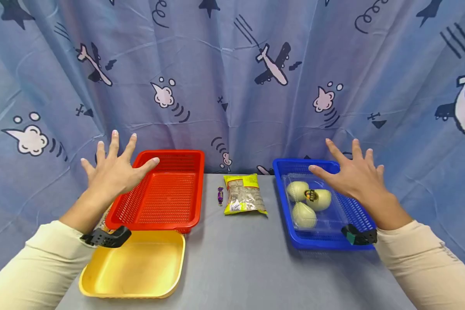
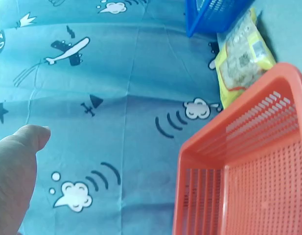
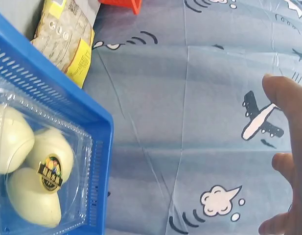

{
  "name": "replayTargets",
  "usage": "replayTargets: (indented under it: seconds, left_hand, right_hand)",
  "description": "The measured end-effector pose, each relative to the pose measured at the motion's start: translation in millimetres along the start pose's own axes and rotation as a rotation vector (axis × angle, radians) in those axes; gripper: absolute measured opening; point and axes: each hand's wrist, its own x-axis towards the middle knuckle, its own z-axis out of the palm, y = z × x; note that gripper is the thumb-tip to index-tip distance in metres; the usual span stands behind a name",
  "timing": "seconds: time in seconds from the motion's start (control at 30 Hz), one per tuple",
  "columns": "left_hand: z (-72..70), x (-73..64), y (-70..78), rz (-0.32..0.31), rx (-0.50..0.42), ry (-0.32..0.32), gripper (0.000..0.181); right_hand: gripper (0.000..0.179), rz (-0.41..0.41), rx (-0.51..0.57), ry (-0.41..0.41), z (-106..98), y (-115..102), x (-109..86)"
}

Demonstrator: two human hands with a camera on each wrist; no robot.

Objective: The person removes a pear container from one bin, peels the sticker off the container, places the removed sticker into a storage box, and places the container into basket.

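My left hand (image 1: 114, 172) is held up with its fingers spread, over the left side of the red basket (image 1: 162, 228); nothing is in it. On the other side my right hand (image 1: 354, 174), fingers likewise spread, hovers above the right part of the blue basket (image 1: 321, 246). Inside that blue basket lies a clear plastic box (image 3: 82, 196) with three pale, round, peeled-looking fruits (image 1: 304, 215), one bearing a black and gold label. Between the baskets lie a yellow-edged snack bag (image 1: 246, 194) and a small purple-wrapped candy (image 1: 220, 196).
A yellow tray (image 1: 170, 286) stands in front of the red basket, touching or overlapping its near rim. A blue patterned curtain (image 1: 224, 86) hangs behind the grey table (image 1: 240, 262). Something partly hidden shows beside the red basket, behind the left forearm.
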Motion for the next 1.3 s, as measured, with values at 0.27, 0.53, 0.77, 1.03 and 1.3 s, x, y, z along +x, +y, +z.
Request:
replayTargets:
  seconds: [0.27, 0.53, 0.77, 1.03, 1.3]
  left_hand:
    - [14.3, -5.8, 12.3, 0.036, -0.035, 0.019, 0.101]
    - [20.7, -9.5, 25.8, 0.043, -0.044, 0.013, 0.102]
    - [34.8, -11.0, 47.5, 0.083, -0.074, 0.039, 0.1]
    - [53.9, -11.0, 83.1, 0.131, -0.097, 0.047, 0.096]
    - [72.8, -15.9, 103.2, 0.157, -0.108, 0.034, 0.093]
  right_hand:
    - [0.093, -0.001, 0.008, 0.033, -1, 11, -3.1]
    - [0.093, 0.0, 0.009, 0.048, 1, 18, -2.8]
    - [0.093, -0.01, 0.005, 0.071, 6, 31, -4.0]
    - [0.09, 0.002, -0.001, 0.085, 12, 48, -7.5]
    - [0.091, -0.004, -0.002, 0.073, 21, 58, -7.4]
